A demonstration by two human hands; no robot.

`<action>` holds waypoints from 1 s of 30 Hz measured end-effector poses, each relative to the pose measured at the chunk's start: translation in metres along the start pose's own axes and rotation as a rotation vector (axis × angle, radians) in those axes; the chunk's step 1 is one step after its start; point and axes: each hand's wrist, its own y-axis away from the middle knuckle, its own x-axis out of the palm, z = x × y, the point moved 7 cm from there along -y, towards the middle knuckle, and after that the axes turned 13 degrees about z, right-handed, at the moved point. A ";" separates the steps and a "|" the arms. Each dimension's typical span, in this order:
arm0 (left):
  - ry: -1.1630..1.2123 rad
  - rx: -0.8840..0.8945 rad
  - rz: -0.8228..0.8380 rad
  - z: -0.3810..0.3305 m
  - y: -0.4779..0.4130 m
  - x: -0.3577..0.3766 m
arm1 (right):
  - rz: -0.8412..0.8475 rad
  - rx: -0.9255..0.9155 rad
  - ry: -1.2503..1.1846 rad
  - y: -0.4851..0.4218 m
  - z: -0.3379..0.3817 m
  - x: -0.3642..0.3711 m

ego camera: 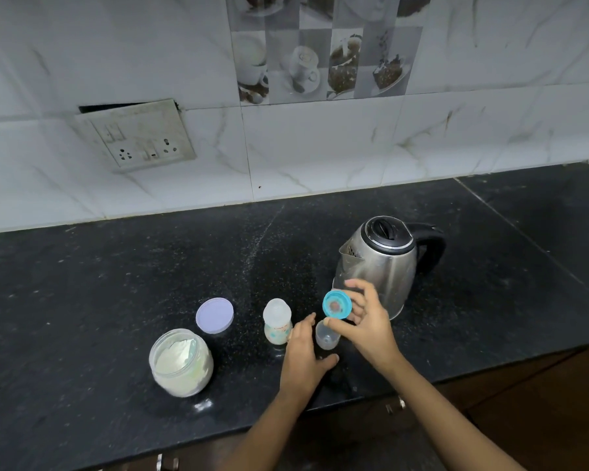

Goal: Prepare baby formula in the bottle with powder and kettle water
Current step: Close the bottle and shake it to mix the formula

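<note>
A small clear baby bottle [277, 321] stands upright and uncapped on the black counter [116, 283]. My left hand [303, 358] hovers just right of it, fingers relaxed, holding nothing. My right hand [368, 322] pinches the blue nipple ring [337, 304] above a clear bottle cap [326, 338] that stands on the counter. The steel kettle [381, 263] with a black handle stands behind my right hand, lid down. An open jar of white formula powder [181, 362] sits at the left, with its lilac lid [214, 315] lying flat behind it.
A tiled wall with a switch and socket plate [136, 137] rises behind the counter. The counter's front edge [456, 375] runs diagonally under my forearms, with wooden cabinet fronts and metal handles [395, 404] below.
</note>
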 end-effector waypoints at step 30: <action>0.260 -0.071 -0.078 0.058 0.007 -0.079 | 0.981 -0.216 1.101 -0.076 0.050 0.129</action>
